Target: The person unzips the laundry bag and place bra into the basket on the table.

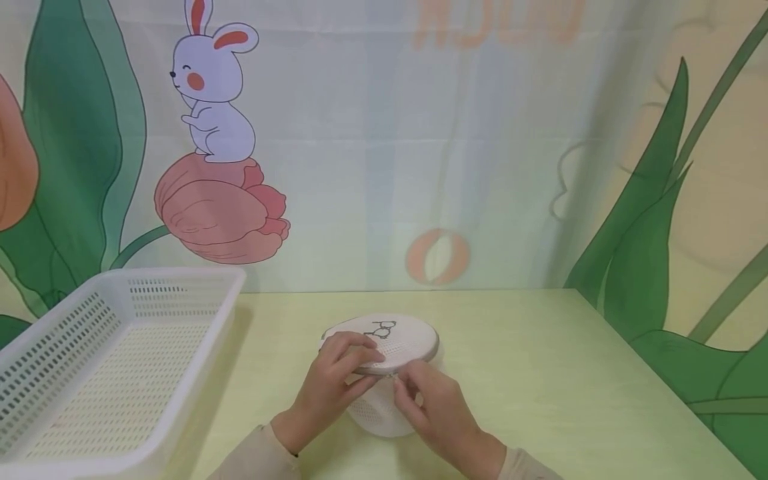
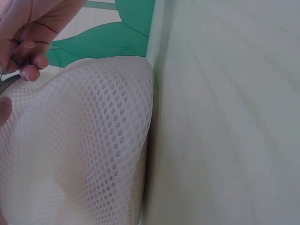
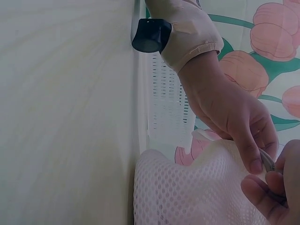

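A white mesh laundry bag, round and drum-shaped, stands on the table in front of me. Its flat lid carries a small dark line drawing and is edged by a grey zipper. My left hand grips the lid's near edge, fingers on top and thumb underneath. Close beside it, my right hand pinches the zipper pull at the front of the rim, its curled fingers hiding most of the pull. In the left wrist view the bag's mesh side bulges softly.
On the left of the table stands a white perforated plastic basket, with its inner floor showing. Behind the table hangs a printed cloth with a rabbit and tulips. The table's right edge slants toward me.
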A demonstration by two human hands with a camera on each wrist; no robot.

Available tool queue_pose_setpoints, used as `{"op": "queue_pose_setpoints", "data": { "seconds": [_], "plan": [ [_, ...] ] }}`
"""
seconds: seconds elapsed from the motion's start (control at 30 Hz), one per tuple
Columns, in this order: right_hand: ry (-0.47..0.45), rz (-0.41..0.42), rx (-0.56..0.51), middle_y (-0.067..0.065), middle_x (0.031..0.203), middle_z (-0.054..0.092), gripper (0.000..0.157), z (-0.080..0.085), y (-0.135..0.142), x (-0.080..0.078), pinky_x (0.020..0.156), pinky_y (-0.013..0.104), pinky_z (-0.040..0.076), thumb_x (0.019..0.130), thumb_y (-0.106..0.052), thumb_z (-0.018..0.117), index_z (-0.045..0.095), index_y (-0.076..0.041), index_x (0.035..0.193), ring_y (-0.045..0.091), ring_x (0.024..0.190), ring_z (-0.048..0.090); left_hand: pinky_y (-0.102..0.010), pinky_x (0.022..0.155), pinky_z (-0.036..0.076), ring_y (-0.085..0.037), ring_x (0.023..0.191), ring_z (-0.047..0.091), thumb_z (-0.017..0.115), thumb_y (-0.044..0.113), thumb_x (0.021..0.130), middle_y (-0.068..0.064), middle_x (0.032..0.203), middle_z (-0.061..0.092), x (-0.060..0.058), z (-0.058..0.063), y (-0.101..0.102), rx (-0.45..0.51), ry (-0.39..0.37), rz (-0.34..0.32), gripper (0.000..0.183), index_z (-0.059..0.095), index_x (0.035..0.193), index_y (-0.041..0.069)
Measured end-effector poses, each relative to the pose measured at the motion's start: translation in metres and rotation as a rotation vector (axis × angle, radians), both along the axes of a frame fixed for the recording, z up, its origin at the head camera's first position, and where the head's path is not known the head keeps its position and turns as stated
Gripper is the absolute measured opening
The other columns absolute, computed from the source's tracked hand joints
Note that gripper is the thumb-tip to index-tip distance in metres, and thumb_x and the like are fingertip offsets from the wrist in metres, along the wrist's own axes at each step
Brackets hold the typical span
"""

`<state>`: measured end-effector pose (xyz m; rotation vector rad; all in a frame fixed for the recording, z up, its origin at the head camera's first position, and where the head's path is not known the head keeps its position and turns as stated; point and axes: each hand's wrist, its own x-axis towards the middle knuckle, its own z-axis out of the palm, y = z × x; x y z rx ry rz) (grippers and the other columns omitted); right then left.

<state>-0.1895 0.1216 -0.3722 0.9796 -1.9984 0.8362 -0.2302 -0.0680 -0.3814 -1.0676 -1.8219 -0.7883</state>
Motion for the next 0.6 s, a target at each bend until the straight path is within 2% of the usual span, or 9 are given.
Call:
{"op": "queue_pose_setpoints", "data": {
  "seconds": [0.27,0.6],
  "plan": [
    [-0.013,-0.004,-0.005,-0.008,0.071,0.051,0.017,0.0005,0.0014,0.0002,0.054,0.010,0.041,0.079,0.002,0.060,0.051,-0.012,0.080,-0.001,0.064,0.048,-0.039,0.082,0.050,-0.025,0.095,0.058,0.081,0.008,0.067,-0.007,0.102,0.061,-0.0030,-0.0009,-0.0037,0.005,0.001,-0.031,0.032,0.065,0.095,0.011],
    [0.009,-0.013,-0.020,-0.008,0.071,0.050,0.017,0.0018,0.0035,-0.0009,0.055,0.007,0.039,0.078,0.002,0.059,0.051,-0.013,0.081,0.000,0.064,0.048,-0.037,0.085,0.050,-0.025,0.097,0.057,0.079,0.006,0.069,-0.007,0.103,0.061,-0.0053,-0.0012,-0.0082,0.017,-0.040,-0.068,0.031,0.066,0.096,0.011]
  ]
}}
